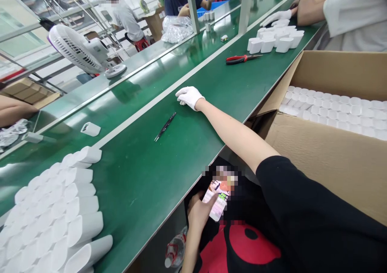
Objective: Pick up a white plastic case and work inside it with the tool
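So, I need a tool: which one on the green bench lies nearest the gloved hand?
The black tweezers, close to the gloved right hand; the red-handled pliers lie farther up the bench. The left hand holds a phone.

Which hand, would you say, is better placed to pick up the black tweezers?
Probably the right hand: gloved, it rests on the belt close to the tweezers. The left hand is below the belt's edge, holding a phone.

One head-worn view looks forward and down along the green table [151, 176], which runs from 7 o'clock toward 1 o'clock; the lap [242, 240] sits close below, co-workers [127, 17] far off at 12 o'clock.
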A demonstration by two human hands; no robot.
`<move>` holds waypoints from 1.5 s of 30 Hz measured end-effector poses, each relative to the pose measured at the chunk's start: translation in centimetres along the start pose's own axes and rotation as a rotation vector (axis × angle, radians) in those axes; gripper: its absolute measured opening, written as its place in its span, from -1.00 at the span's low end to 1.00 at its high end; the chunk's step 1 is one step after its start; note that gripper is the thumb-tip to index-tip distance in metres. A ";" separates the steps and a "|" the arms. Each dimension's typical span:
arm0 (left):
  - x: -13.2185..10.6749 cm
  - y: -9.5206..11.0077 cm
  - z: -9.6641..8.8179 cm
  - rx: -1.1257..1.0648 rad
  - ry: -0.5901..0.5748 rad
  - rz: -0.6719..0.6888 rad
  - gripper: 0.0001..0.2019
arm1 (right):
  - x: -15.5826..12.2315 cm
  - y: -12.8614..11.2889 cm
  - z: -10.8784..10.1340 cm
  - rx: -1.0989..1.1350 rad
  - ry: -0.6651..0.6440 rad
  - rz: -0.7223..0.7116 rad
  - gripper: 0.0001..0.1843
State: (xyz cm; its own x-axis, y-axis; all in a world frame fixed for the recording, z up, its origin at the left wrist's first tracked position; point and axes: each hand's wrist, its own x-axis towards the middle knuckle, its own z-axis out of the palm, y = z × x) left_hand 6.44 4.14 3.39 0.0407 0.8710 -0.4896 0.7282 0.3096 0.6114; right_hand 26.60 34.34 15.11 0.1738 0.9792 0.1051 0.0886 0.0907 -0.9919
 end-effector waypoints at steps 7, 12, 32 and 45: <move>-1.7 1.6 -0.7 0.151 0.012 0.103 -0.62 | -0.1 -0.1 -0.1 -0.001 -0.006 0.000 -0.80; -0.4 3.1 -0.1 0.109 0.102 0.130 -0.65 | -0.1 -0.1 -0.1 0.000 -0.017 -0.003 -0.78; -0.3 4.5 1.5 0.207 0.166 0.291 -0.57 | -0.2 -0.4 0.0 -0.028 -0.024 0.000 -0.79; -0.8 4.7 2.2 0.289 0.212 0.316 -0.49 | -0.1 -0.2 0.0 -0.064 -0.016 0.002 -0.78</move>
State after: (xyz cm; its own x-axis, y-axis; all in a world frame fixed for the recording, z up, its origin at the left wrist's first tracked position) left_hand 11.31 4.08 5.24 0.1723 0.9733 -0.1513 0.8644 -0.0757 0.4971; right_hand 26.52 34.25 15.33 0.1587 0.9821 0.1011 0.1510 0.0770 -0.9855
